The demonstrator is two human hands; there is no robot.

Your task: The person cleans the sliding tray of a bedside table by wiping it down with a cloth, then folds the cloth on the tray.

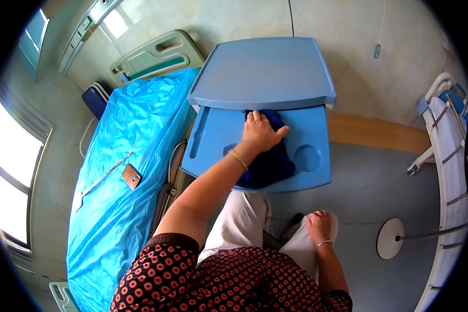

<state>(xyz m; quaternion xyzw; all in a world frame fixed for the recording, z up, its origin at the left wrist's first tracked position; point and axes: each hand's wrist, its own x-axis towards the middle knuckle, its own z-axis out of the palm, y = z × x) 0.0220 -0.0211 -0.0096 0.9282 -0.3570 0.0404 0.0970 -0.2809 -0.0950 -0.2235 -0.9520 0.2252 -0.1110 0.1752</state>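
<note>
My left hand (261, 132) lies palm down on a dark blue cloth (270, 165), its fingers flat and the thumb spread out to the right. Bunched and folded, the cloth covers the middle of a blue pull-out tray (307, 135) and reaches to its front edge. Above the tray is the blue top (268, 70) of a bedside cabinet; the cloth's far end meets its front edge. Resting on my right knee, my right hand (319, 225) has its fingers loosely laid over the trouser leg and holds nothing visible.
On the left stands a bed covered with a bright blue plastic sheet (125, 208), with a phone (131, 177) and a thin stick (107, 174) on it. A round white base (390, 238) with a pole stands at the right, near another bed (452, 156).
</note>
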